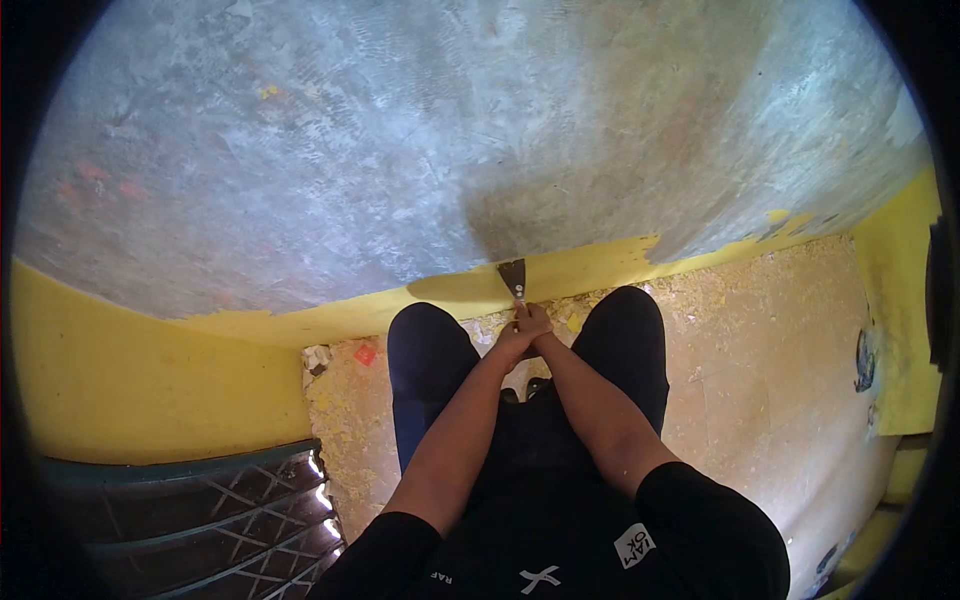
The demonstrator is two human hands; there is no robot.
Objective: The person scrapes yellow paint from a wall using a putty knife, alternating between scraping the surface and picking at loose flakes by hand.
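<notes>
A putty knife (512, 279) with a dark, wide blade points away from me, its blade against the yellow paint strip (590, 266) along the foot of the wall. My right hand (536, 319) is closed round its handle near the blade. Just behind and below, my left hand (511, 343) is closed too and seems to grip the same handle; the two hands overlap and hide most of it. Above the strip, the wall (400, 150) is bare grey with scrape marks. The blade tip lies near the ragged edge between yellow and grey.
Yellow flakes litter the floor (740, 370). A red scrap (365, 354) and a whitish lump (317, 358) lie left of my knees. A dark metal grille (200, 520) is at lower left. Yellow walls (150, 370) close in on both sides.
</notes>
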